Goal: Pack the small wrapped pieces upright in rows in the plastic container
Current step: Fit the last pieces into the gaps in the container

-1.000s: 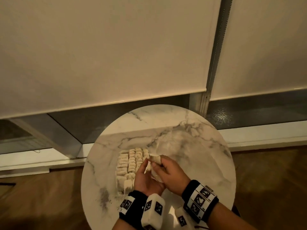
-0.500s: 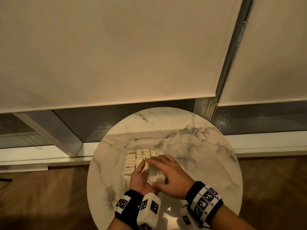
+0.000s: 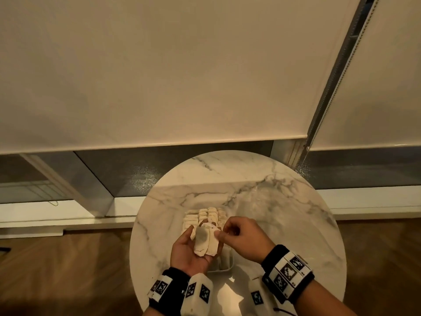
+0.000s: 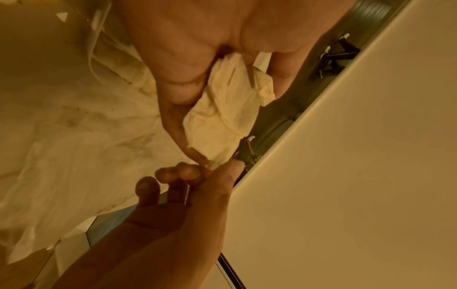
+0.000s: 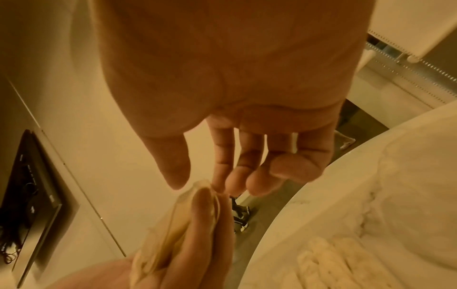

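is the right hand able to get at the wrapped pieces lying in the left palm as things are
Probably yes. The right hand is right beside the wrapped pieces, its fingertips at their edge. The left hand lies palm up under them with nothing over them.

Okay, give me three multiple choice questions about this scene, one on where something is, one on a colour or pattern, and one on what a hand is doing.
1. Where do the wrapped pieces in hand lie?
A. in the left hand's palm
B. on the floor
C. on the window sill

2. What is the round table top like?
A. plain black
B. white marble with grey veins
C. red checks

3. What is the right hand doing?
A. lying flat on the table
B. hanging at the person's side
C. meeting the held pieces with its fingertips

Answers:
1 A, the head view shows them across the upturned left hand, above the plastic container.
2 B, grey veins cross the pale top.
3 C, its fingertips reach the pieces' edge.
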Available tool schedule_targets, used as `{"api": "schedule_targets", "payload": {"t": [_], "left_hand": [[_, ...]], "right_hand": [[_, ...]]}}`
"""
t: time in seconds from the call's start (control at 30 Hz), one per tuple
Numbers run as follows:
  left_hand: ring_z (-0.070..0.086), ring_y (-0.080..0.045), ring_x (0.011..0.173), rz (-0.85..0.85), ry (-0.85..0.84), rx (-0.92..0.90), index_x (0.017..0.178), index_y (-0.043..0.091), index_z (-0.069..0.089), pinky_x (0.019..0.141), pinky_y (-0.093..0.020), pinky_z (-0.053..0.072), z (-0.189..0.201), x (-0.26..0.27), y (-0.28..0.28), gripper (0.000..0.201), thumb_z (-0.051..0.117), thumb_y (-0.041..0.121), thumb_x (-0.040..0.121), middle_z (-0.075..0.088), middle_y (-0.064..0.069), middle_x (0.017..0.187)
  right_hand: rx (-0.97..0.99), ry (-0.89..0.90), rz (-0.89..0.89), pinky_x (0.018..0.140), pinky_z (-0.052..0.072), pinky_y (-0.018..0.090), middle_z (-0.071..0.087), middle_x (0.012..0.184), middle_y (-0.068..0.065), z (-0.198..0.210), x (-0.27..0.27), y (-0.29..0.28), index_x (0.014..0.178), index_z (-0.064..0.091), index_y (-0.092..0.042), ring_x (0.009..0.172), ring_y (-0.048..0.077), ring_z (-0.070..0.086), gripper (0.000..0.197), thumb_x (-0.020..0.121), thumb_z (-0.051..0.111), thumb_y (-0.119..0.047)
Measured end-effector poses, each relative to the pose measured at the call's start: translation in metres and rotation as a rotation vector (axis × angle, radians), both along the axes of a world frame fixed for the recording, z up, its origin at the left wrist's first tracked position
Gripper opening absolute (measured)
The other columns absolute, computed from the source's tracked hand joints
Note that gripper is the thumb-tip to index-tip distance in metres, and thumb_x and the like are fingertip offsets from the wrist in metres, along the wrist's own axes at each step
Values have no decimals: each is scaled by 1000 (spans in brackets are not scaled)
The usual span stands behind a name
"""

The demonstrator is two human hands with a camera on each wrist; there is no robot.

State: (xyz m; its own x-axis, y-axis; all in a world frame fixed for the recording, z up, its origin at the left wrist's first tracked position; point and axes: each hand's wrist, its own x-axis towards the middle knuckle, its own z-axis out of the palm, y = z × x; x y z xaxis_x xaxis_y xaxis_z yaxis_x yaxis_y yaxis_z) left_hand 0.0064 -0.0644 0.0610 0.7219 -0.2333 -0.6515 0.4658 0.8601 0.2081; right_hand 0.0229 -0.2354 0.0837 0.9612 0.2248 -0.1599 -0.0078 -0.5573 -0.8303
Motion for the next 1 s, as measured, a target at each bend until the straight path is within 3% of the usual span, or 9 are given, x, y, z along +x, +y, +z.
{"api": "schedule_targets", "payload": {"t": [0.1, 0.2, 0.27, 0.37, 0.43, 0.67, 0.8, 0.93, 1.0], "left_hand": [[54, -42, 125, -4, -26, 35, 143, 7, 49, 93, -52, 49, -2, 3, 12, 59, 53, 31, 90, 58, -25, 134], [50, -42, 131, 23, -44, 29, 139, 4, 52, 109, -51, 39, 1, 3, 19, 56, 53, 30, 90, 57, -26, 135], [55, -41, 125, 39, -49, 18, 129, 1, 60, 114, -51, 32, 3, 3, 23, 48, 51, 30, 91, 59, -26, 133], [69, -38, 96, 36, -53, 22, 114, 2, 67, 98, -49, 46, 5, 1, 30, 41, 53, 30, 88, 68, -24, 118], [70, -37, 93, 40, -34, 28, 116, 5, 66, 87, -48, 52, 3, 1, 37, 42, 56, 30, 85, 69, -22, 115], [60, -43, 116, 58, -42, -18, 124, 1, 62, 94, -52, 50, -1, 0, 53, 46, 50, 33, 93, 62, -27, 127], [70, -42, 97, 56, -52, -39, 118, 1, 66, 81, -51, 58, -1, 2, 62, 44, 47, 35, 96, 65, -27, 122], [71, -39, 93, 46, -38, -23, 99, 2, 77, 84, -47, 55, -8, 4, 77, 45, 47, 36, 93, 70, -24, 113], [71, -38, 88, 42, -5, -2, 103, 6, 74, 83, -45, 52, -12, 5, 84, 41, 52, 36, 87, 71, -22, 107]], "right_hand": [[-39, 29, -14, 59, 47, 25, 68, 73, 0, 1, 1, 17, 74, 66, -20, 61, 8, 58, 40, 71, 74, -59], [-42, -20, -74, 56, 43, 18, 68, 71, -1, 7, 1, 33, 77, 66, -22, 59, 2, 55, 28, 75, 79, -46], [-18, -53, -100, 55, 43, 15, 68, 70, -3, 11, 2, 42, 78, 68, -23, 59, 2, 56, 21, 76, 80, -40], [41, -83, -109, 59, 47, 19, 68, 69, -5, 16, 2, 53, 74, 70, -23, 59, 2, 57, 14, 77, 81, -31], [65, -90, -103, 60, 48, 19, 69, 69, -7, 18, 2, 59, 72, 71, -23, 62, 3, 59, 12, 79, 80, -28], [-161, -43, -13, 55, 42, 13, 69, 69, -7, 19, -1, 81, 72, 72, -21, 65, 2, 60, 26, 77, 76, -45], [-190, -63, -26, 53, 38, 14, 68, 69, -2, 15, 1, 95, 68, 68, -16, 61, 5, 56, 23, 79, 75, -35], [-76, -35, -30, 54, 39, 15, 60, 60, -7, 16, 5, 101, 61, 63, -20, 56, 2, 50, 23, 77, 76, -29], [70, 7, -22, 59, 47, 27, 54, 58, -9, 19, 7, 104, 60, 56, -23, 58, 3, 50, 27, 77, 75, -27]]}}
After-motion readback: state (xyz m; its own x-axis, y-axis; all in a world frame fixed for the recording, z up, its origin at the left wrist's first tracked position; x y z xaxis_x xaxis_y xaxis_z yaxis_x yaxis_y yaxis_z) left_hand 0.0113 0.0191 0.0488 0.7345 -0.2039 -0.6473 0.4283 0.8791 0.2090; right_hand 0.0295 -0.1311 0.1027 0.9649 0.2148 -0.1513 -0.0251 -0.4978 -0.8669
